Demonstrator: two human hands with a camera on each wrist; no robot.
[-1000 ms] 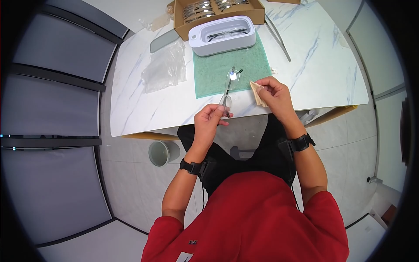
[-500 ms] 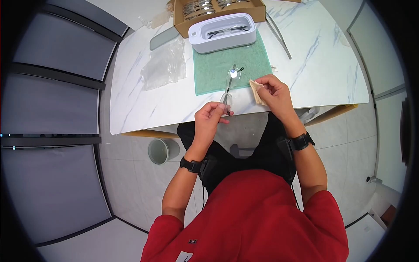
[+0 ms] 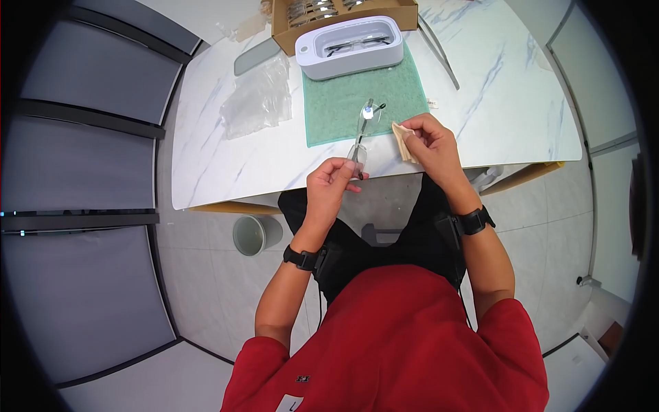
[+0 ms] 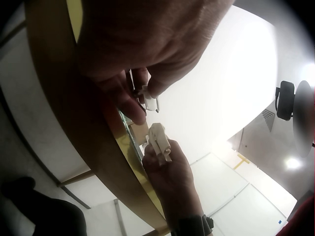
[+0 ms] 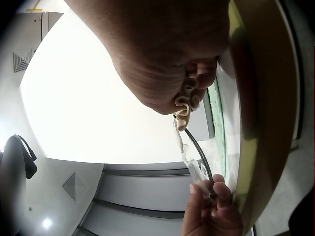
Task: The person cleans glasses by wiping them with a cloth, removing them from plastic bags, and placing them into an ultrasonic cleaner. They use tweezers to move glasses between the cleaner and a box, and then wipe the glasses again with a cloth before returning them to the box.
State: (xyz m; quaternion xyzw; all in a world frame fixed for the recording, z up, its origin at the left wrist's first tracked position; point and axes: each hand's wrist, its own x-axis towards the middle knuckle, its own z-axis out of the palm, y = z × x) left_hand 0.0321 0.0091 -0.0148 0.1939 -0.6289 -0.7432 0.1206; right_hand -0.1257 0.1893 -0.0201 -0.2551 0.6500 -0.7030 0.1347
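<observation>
In the head view, my left hand pinches a pair of eyeglasses by the near lens between thumb and fingers. The far lens, with a bright reflection on it, points away over the green towel. My right hand pinches a folded beige cloth, just right of the glasses and apart from them. The right wrist view shows the cloth bunched in wavy folds under the fingers, with a dark temple arm running down to the left hand.
On the towel's far part stands a white ultrasonic cleaner with another pair of glasses in its basin. Behind it is a cardboard box of several glasses. Clear plastic bags and a grey lid lie left; a bin stands below.
Both hands keep their holds and barely move. The table and its things have shifted slightly upward in the head view, and the far end of the glasses has risen a little in it.
</observation>
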